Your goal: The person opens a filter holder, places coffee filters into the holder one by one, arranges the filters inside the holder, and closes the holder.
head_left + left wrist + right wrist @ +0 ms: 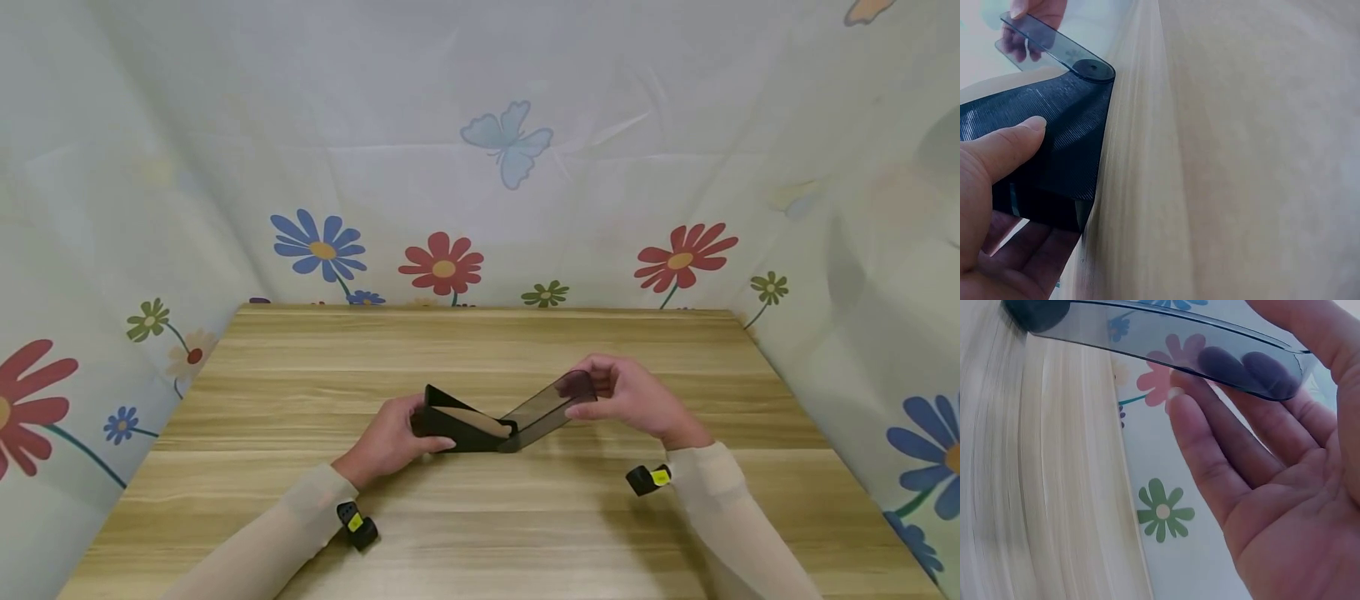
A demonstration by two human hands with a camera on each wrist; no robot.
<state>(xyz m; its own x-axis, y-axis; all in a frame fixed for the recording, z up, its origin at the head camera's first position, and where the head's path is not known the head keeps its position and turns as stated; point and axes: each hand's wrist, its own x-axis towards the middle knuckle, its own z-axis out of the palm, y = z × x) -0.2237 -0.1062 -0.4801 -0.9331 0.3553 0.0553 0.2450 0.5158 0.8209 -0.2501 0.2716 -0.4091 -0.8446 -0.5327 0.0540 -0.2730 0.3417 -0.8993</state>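
Observation:
A black wedge-shaped box with a fine ribbed side stands on the table, a beige sheet-like piece showing inside it. Its smoky see-through lid is swung out to the right on a round hinge at the low end. My left hand grips the box's taller end, thumb along the near side and fingers around the far side. With my right hand I hold the lid's free end between thumb and fingers; some fingertips show through the clear plastic in the right wrist view.
The wooden table reaches back to a pale cloth printed with flowers and a butterfly, which also hangs on both sides. A small black camera sits at my left wrist and another camera at my right.

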